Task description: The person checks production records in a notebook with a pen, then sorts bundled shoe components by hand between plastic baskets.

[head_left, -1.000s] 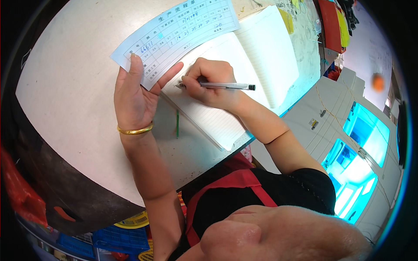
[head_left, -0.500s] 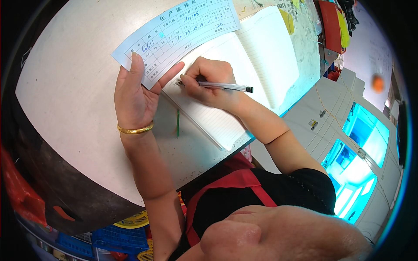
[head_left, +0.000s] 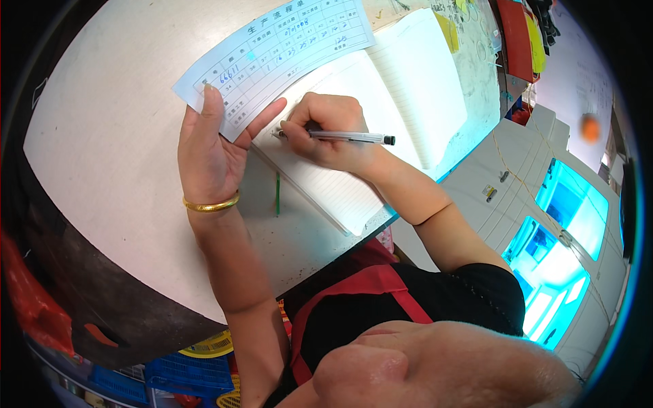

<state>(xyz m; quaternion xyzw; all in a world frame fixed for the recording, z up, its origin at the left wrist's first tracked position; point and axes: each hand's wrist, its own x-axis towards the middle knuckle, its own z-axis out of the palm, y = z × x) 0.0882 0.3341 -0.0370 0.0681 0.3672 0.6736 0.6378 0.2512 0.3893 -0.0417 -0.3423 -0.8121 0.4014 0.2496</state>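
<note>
Steadily paired: paper slip in one hand, pen in the other

The left hand (head_left: 212, 160), palm loosely open, pinches a pale blue paper slip (head_left: 275, 71) under its thumb, beside an open notebook (head_left: 418, 88) on the tabletop (head_left: 115, 136). The right hand (head_left: 330, 129) is curled closely around a pen (head_left: 357, 137), tip over the near page. For neat writing, best keep the slip readable, clear of the tip, with the right hand steadying the page.

Since a second ago, the pen (head_left: 354, 137) has tilted slightly, its black end (head_left: 390, 140) lower in view.
</note>
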